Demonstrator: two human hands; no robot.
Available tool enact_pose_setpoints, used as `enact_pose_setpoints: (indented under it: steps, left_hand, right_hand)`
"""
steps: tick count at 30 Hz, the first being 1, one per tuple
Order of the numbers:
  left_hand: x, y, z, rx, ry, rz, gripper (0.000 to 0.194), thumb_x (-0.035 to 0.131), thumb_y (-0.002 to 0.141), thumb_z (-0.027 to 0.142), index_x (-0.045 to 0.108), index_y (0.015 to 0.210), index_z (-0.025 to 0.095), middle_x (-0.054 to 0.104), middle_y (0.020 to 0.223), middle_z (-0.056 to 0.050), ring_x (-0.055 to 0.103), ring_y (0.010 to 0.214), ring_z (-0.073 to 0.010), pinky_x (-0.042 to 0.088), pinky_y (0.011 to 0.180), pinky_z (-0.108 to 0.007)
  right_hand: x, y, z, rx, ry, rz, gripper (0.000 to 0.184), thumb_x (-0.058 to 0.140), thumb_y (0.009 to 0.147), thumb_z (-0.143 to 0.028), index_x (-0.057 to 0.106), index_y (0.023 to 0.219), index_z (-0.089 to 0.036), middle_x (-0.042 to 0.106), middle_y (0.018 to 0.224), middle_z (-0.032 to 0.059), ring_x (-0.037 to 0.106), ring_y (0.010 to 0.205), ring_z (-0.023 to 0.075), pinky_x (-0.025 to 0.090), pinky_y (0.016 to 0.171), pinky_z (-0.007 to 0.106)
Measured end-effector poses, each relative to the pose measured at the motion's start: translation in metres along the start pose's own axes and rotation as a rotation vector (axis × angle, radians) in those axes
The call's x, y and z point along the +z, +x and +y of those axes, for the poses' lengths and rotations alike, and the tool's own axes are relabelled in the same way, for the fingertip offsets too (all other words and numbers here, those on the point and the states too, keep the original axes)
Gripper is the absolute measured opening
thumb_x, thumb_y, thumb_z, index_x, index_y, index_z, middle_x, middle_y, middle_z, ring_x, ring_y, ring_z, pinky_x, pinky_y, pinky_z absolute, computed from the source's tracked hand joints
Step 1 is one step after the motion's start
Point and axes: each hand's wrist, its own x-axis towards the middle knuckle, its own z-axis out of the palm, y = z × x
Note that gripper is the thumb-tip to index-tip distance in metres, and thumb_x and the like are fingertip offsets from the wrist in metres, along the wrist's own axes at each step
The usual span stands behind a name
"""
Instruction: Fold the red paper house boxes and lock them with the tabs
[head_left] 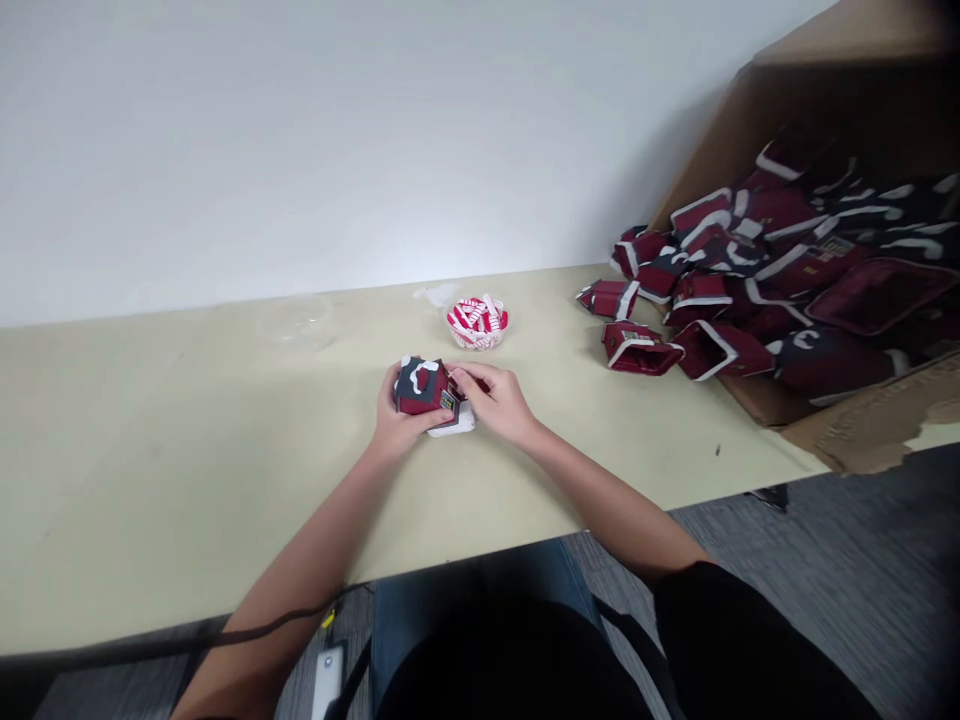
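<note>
A small dark-red toy house [426,388] with a dark roof and white snow-like trim is held above the table, a little left of the middle of the view. My left hand [397,420] is wrapped round its left and near sides. My right hand [495,400] is closed at its right side, thumb and fingers pinched together against the house front. Whether a small piece sits in that pinch is hidden. Just beyond, a clear bowl [478,342] holds several red-and-white striped pieces [477,318].
At the right, a large cardboard box [825,445] lies open towards me, full of similar red houses [810,260]; several have spilled onto the pale table [187,480]. A clear plastic container [304,322] stands at the back left. A dark cable [270,628] crosses the front edge.
</note>
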Motion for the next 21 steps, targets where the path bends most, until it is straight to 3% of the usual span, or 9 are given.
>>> enact_pose_setpoints:
  steps: [3,8,13,21]
  left_hand:
    - [-0.0007,-0.0002,-0.0025,0.051,0.032,0.006,0.09,0.097,0.036,0.034,0.059,0.116,0.023,0.064,0.119,-0.009,0.065,0.106,-0.0265,0.052,0.097,-0.042]
    - [-0.0008,-0.0007,-0.0043,0.116,0.071,-0.016,0.091,0.097,0.037,0.037,0.057,0.118,0.025,0.062,0.124,-0.009,0.064,0.111,-0.0281,0.052,0.097,-0.043]
    - [0.0003,-0.0018,0.001,0.162,0.129,-0.035,0.094,0.098,0.038,0.038,0.055,0.12,0.024,0.063,0.119,-0.009,0.065,0.108,-0.029,0.052,0.096,-0.043]
    - [-0.0013,-0.0055,0.0027,0.194,0.224,-0.052,0.09,0.096,0.042,0.036,0.054,0.12,0.023,0.064,0.118,-0.009,0.064,0.11,-0.0314,0.05,0.1,-0.048]
  right_hand:
    - [0.0001,0.0002,0.0008,0.014,0.003,-0.005,0.03,0.051,0.094,-0.036,0.074,0.108,-0.023,0.074,0.114,0.0041,0.069,0.099,0.02,0.051,0.088,0.034]
    - [-0.0006,0.0006,0.0047,0.092,0.03,-0.025,0.031,0.055,0.091,-0.039,0.068,0.113,-0.021,0.073,0.084,0.002,0.065,0.071,0.0154,0.049,0.068,0.029]
    - [-0.0007,-0.0011,0.0004,0.083,0.096,-0.047,0.026,0.056,0.09,-0.042,0.067,0.099,-0.02,0.071,0.087,0.0018,0.062,0.072,0.0133,0.047,0.067,0.026]
    - [0.0049,-0.0047,-0.0005,0.12,0.195,-0.062,0.031,0.062,0.086,-0.05,0.062,0.094,-0.02,0.064,0.071,-0.0019,0.056,0.062,0.0118,0.043,0.061,0.025]
